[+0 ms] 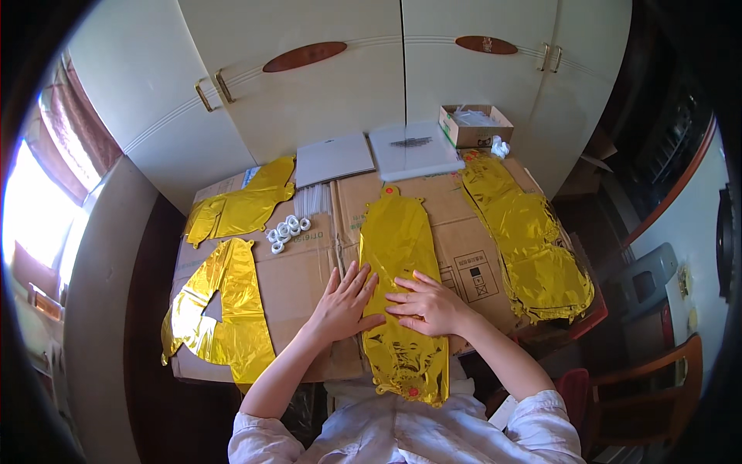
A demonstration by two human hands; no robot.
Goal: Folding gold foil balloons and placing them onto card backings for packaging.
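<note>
A long gold foil balloon (398,240), deflated, lies flat in front of me with its near end hanging past the table's edge. My left hand (345,303) rests on its left edge, fingers stretched out, partly over the cardboard. On its right side my right hand (427,303) lies palm down with the fingers apart. Small red dots mark the balloon's far and near ends. To the left are a gold foil balloon with a hole in it (239,309) and another folded-looking gold one (243,205). More gold foil balloons (533,240) lie at the right.
Flattened cardboard (301,263) covers the table. Several white ribbon rolls (287,230) sit beside a bundle of clear straws (312,200). Behind are a white flat stack (335,157), clear plastic bags (417,151) and an open box (475,127). A wooden chair (649,387) stands at right.
</note>
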